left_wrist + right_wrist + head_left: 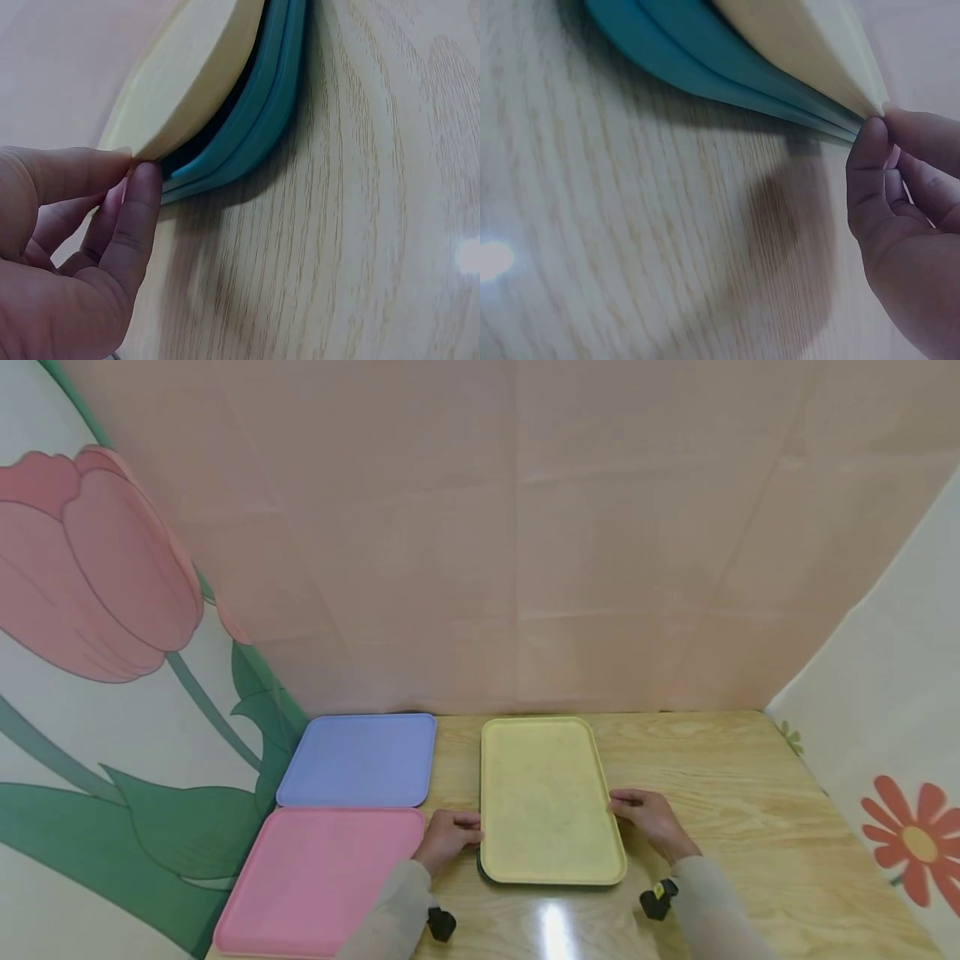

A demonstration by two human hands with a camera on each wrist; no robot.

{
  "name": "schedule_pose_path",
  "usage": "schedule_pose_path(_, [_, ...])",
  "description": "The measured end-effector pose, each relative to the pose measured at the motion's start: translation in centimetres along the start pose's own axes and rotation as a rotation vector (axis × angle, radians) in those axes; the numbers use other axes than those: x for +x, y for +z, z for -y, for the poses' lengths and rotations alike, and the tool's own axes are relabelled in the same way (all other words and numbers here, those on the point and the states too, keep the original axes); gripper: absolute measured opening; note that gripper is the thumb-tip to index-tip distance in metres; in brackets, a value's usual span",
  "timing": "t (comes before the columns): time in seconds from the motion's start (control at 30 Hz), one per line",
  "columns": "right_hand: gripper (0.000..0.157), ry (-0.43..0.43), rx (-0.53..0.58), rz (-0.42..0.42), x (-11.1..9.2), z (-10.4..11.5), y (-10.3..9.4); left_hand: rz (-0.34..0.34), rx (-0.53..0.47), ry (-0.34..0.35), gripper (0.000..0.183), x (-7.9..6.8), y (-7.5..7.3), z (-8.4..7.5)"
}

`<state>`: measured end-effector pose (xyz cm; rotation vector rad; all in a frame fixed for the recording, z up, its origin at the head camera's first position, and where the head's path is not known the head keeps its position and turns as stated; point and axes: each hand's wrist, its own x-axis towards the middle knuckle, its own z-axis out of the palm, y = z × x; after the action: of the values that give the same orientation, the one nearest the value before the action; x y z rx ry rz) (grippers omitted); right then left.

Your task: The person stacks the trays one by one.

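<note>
A yellow rectangular tray point(551, 797) lies lengthwise over a stack of teal trays point(281, 97) at the middle of the table. My left hand point(448, 839) pinches the yellow tray's left edge between thumb and fingers. On the opposite side my right hand point(654, 820) pinches its right edge the same way. In the left wrist view a dark gap shows between the yellow tray and the teal rims below it. The right wrist view shows the teal trays point(697, 60) under the yellow rim, close to the fingertips.
Left of the stack a blue tray point(358, 760) lies at the back, with a pink tray point(322, 877) in front of it. The wooden table point(757, 827) meets a plain pinkish-brown backdrop point(517, 543) behind. Flower-printed panels point(127, 560) stand at both sides.
</note>
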<state>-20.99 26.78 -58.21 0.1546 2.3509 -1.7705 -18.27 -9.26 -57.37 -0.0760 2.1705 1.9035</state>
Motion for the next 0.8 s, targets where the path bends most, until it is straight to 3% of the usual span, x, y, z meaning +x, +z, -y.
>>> schedule_pose_path(0.8, [0.033,0.023,-0.038,-0.014,0.33,-0.28,0.46,-0.008,0.005,-0.029,0.031,0.22,-0.26,0.17])
